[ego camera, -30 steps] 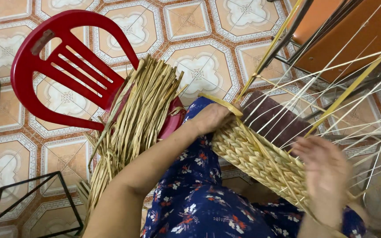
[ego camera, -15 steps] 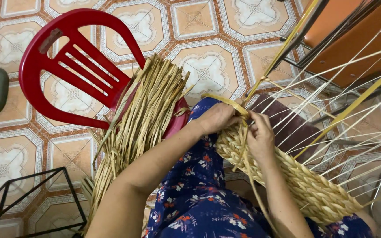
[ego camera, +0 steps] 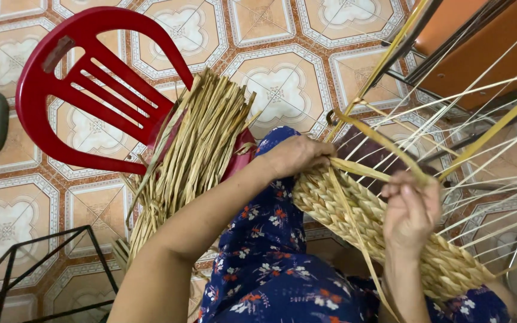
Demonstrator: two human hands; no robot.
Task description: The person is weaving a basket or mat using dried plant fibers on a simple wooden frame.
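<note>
We are mid-weave: our right hand (ego camera: 411,212) pinches a flat straw strand (ego camera: 378,140) above the woven band (ego camera: 384,230) lying across our lap, while our left hand (ego camera: 294,155) grips the band's far end, fingers apparently curled. Next, that strand must tuck between stakes. Beyond, a straw bundle (ego camera: 192,149) rests on the red chair (ego camera: 85,90).

Thin upright stakes (ego camera: 498,137) are fanning across the right side and crowding both hands, a bundle of dried straw (ego camera: 195,143) on a red plastic chair (ego camera: 79,90) is blocking the left, while tiled floor (ego camera: 276,78) is lying open between them.
</note>
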